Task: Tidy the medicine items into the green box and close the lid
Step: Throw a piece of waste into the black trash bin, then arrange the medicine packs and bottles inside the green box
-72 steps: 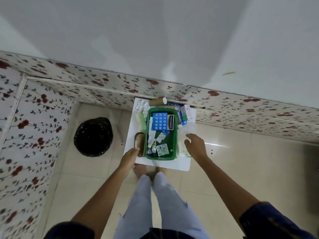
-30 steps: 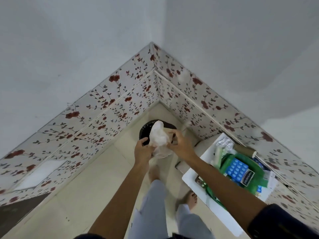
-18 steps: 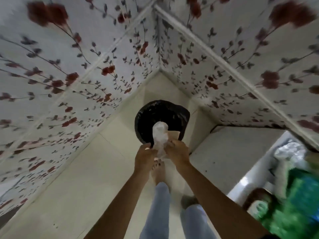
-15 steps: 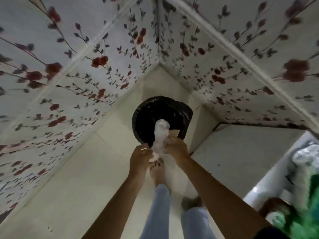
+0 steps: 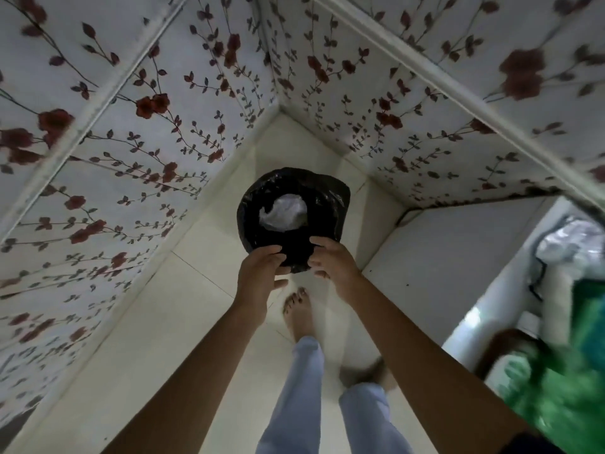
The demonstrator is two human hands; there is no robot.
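Note:
A crumpled clear plastic bag (image 5: 284, 212) lies inside the black-lined waste bin (image 5: 330, 194) in the corner of the floor. My left hand (image 5: 260, 273) and my right hand (image 5: 332, 265) hover side by side over the bin's near rim, fingers apart, holding nothing. The green box (image 5: 576, 398) shows as a blur at the right edge on a low white table (image 5: 471, 322). A silvery foil pack (image 5: 569, 244) lies behind it.
Two walls with red flower tiles meet just behind the bin. The floor is pale tile. My bare feet (image 5: 298, 309) and light trouser legs stand below my hands. A brown blurred item (image 5: 504, 348) sits at the table's near edge.
I turned from the table to the bin with the plastic bag held in both hands. The bag has left my hands and now lies in the bin.

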